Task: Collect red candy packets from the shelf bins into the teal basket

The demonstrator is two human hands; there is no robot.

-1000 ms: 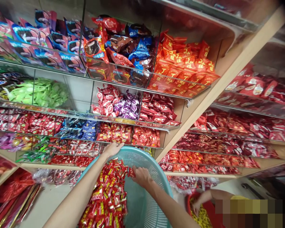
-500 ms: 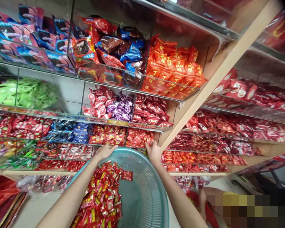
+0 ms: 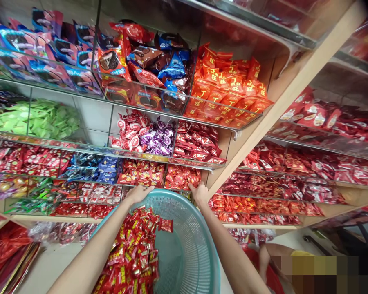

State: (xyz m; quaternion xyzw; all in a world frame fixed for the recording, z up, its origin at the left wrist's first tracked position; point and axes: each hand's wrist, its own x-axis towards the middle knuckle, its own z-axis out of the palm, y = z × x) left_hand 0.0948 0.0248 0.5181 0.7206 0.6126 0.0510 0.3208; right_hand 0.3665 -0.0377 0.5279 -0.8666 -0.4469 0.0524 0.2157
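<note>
A large teal plastic basket stands tilted in front of me, with many small red-and-yellow wrapped candies heaped on its left side. My left hand is at the basket's far rim, against the front of a low shelf, its fingers bent and pointing right. My right hand pinches near the shelf's front edge, just right of the rim. What either hand grips is hidden. Directly beyond them lie red packets with yellow rounds and smaller red packets.
Clear-fronted shelves hold orange-red packets, purple-wrapped sweets and green packets. A slanting wooden upright divides them from more red packets at right. A person's arm shows at lower right, partly pixelated. Red bags are at lower left.
The view has shifted slightly, so the shelves appear a little further right. Both hands and the basket keep nearly the same places; the candies look unchanged.
</note>
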